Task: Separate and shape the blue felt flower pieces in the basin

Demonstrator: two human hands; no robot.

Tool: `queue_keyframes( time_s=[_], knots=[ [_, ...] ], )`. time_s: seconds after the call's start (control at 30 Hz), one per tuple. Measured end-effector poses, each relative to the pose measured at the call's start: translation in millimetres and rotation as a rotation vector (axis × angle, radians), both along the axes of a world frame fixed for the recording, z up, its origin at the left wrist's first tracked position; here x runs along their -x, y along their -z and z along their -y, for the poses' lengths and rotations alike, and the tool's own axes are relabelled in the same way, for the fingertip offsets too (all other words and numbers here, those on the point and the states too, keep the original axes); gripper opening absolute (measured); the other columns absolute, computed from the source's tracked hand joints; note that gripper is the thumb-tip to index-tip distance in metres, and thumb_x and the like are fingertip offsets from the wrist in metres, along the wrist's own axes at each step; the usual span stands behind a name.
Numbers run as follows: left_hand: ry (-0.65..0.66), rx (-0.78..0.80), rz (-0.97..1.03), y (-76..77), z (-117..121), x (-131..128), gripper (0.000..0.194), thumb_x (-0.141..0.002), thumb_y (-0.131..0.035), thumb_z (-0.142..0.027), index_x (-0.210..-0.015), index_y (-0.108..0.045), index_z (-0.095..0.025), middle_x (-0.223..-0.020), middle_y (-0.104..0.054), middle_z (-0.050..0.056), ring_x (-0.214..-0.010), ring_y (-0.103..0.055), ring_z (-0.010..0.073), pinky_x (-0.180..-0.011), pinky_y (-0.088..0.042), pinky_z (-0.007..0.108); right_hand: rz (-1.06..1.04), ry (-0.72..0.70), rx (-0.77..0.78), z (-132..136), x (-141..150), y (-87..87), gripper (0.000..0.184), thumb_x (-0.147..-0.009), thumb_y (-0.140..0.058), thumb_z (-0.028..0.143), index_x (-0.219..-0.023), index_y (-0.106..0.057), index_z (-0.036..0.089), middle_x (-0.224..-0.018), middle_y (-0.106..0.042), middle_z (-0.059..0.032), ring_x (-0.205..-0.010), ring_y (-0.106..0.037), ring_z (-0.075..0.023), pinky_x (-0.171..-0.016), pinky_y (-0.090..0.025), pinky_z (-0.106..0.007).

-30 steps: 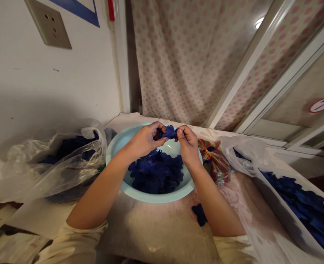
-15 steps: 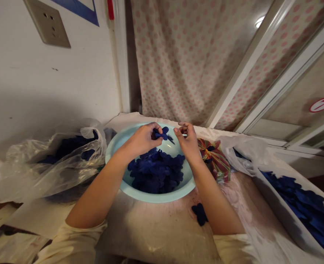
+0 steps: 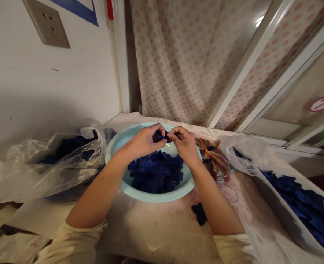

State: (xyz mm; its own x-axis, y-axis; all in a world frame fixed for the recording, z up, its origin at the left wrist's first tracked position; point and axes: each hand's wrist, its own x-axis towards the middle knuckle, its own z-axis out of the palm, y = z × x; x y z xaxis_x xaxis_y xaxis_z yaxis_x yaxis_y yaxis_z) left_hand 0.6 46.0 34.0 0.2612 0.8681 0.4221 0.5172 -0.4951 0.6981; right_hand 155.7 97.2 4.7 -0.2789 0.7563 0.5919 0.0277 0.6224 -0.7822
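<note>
Over the far part of a light blue basin [image 3: 156, 198], my left hand [image 3: 148, 138] and my right hand [image 3: 184, 142] meet with closed fingers. Between them is a dark blue fabric flower [image 3: 162, 135], partly covered by the fingers. The left fingers and thumb grip one side of it; the right thumb and forefinger pinch its other side. Below the hands, a heap of dark blue fabric petals [image 3: 156, 172] lies in the basin. One loose dark blue petal piece [image 3: 199, 213] rests on the table beside my right forearm.
A clear plastic bag [image 3: 54, 172] of dark blue pieces stands at left. Right of the basin sits a red-and-gold striped bundle [image 3: 218, 161]. A white box [image 3: 277, 200] at far right holds more blue pieces. Behind hangs a dotted curtain [image 3: 178, 66].
My right hand has moved left and closed on the flower in my left hand. The petals that showed plainly before are now mostly covered by fingers.
</note>
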Motion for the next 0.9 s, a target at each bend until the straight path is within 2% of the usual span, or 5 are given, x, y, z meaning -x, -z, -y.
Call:
queue_keyframes(
  time_s=[0.33, 0.4, 0.5, 0.63, 0.9],
  knots=[
    [0.037, -0.007, 0.049, 4.3, -4.5, 2.6, 0.012, -0.079, -0.054, -0.026, -0.085, -0.047, -0.018, -0.064, -0.049, -0.004, -0.056, -0.046, 0.0087, -0.051, -0.036, 0.019, 0.061, -0.043, -0.047, 2.7, -2.3, -0.6, 0.023, -0.082, -0.054, 0.036, -0.068, -0.054, 0.018, -0.059, -0.054, 0.002, -0.057, -0.052, -0.0114, -0.057, -0.041, -0.024],
    [0.036, -0.01, 0.057, 6.0, -5.5, 3.1, 0.012, -0.079, -0.053, -0.025, -0.087, -0.047, -0.019, -0.065, -0.051, -0.003, -0.056, -0.048, 0.0088, -0.051, -0.037, 0.019, 0.139, 0.011, -0.14, 3.5, -3.5, -1.2, 0.024, -0.085, -0.049, 0.034, -0.068, -0.053, 0.019, -0.059, -0.054, 0.0016, -0.057, -0.051, -0.0115, -0.057, -0.04, -0.024],
    [0.048, -0.018, 0.065, 7.7, -7.3, 3.8, 0.013, -0.079, -0.053, -0.022, -0.09, -0.047, -0.019, -0.068, -0.053, -0.003, -0.058, -0.051, 0.0091, -0.053, -0.04, 0.019, 0.292, 0.19, -0.344, 5.6, -4.7, -1.5, 0.022, -0.088, -0.045, 0.03, -0.068, -0.049, 0.02, -0.06, -0.051, 0.0013, -0.057, -0.047, -0.0122, -0.057, -0.036, -0.025],
    [0.088, 0.004, 0.078, 7.0, -7.4, 3.6, 0.023, -0.08, -0.051, -0.021, -0.103, -0.046, -0.02, -0.066, -0.053, -0.003, -0.055, -0.051, 0.009, -0.052, -0.04, 0.019, 0.41, 0.352, -0.536, 10.0, -5.0, -0.7, 0.022, -0.09, -0.041, 0.029, -0.07, -0.048, 0.021, -0.065, -0.052, -0.0018, -0.064, -0.048, -0.0153, -0.061, -0.035, -0.028],
    [0.146, -0.027, 0.109, 4.8, -3.8, -0.5, 0.017, -0.08, -0.051, -0.022, -0.097, -0.052, -0.019, -0.07, -0.049, -0.003, -0.057, -0.045, 0.0079, -0.053, -0.037, 0.019, 0.239, 0.379, -0.571, 14.6, -4.4, 0.6, 0.019, -0.089, -0.042, 0.025, -0.071, -0.047, 0.022, -0.064, -0.05, -0.0003, -0.06, -0.048, -0.0138, -0.059, -0.035, -0.027]
  ],
)
